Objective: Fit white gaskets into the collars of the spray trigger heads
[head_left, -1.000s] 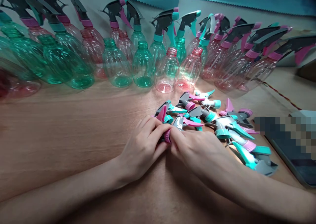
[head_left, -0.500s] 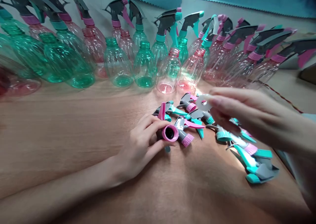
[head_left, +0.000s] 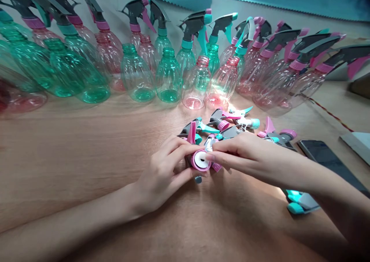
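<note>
My left hand (head_left: 166, 167) is closed around a spray trigger head (head_left: 192, 132) with a pink trigger, its pink collar facing up at me. A white ring-shaped washer (head_left: 198, 160) lies in the mouth of that collar. The thumb and finger of my right hand (head_left: 245, 154) pinch at the washer's right edge. Several loose trigger heads (head_left: 218, 117) in grey, pink and turquoise lie on the wooden table just behind my hands. Another turquoise and grey trigger head (head_left: 300, 203) shows partly below my right forearm.
Green bottles (head_left: 169, 77) and pink clear bottles (head_left: 196, 83) stand in rows along the back, several with trigger heads fitted. A dark phone (head_left: 326, 158) lies at right beside my forearm. Past it are a white object (head_left: 357, 144) and a twisted cord (head_left: 331, 113).
My right hand has come left and down with the washer, which now sits in the pink collar. The left hand has hardly moved. The phone has come into view at right.
</note>
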A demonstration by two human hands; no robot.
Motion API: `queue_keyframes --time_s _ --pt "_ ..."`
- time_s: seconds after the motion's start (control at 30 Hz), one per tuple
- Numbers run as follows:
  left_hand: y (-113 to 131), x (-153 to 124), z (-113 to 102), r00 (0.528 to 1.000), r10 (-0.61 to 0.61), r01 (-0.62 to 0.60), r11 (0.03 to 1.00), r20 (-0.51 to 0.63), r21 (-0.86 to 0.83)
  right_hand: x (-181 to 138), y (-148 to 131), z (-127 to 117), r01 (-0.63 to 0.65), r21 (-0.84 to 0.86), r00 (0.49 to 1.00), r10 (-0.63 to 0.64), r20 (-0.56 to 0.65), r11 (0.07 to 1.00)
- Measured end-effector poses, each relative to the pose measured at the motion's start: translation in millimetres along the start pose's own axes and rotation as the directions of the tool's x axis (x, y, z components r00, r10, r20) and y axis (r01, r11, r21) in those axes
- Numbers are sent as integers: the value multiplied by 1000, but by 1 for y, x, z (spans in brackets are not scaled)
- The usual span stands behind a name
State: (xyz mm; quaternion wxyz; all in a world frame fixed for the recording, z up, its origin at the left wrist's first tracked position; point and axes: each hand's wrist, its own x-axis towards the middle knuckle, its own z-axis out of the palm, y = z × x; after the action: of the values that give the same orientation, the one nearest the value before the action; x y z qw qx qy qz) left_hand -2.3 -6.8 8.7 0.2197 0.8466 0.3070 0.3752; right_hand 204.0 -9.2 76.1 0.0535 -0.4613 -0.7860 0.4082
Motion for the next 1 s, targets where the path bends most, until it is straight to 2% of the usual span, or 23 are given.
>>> queue_keyframes --time_s 0.1,0.27,0.47,1.0 --pt "0 0 1 1000 12 -12 1000 9 -2 -1 2 -2 -27 -81 998 22 -62 996" --pt "-1 0 1 1000 -7 7 1000 25 -16 -6 -1 -6 -8 -136 976 -22 -217 991" --pt "0 0 1 1000 -9 9 1000 20 -9 -6 -2 -2 73 -166 981 -101 -168 983" --pt "-2 0 2 1000 20 -21 1000 17 22 -4 3 5 97 -279 971 -152 -184 955"
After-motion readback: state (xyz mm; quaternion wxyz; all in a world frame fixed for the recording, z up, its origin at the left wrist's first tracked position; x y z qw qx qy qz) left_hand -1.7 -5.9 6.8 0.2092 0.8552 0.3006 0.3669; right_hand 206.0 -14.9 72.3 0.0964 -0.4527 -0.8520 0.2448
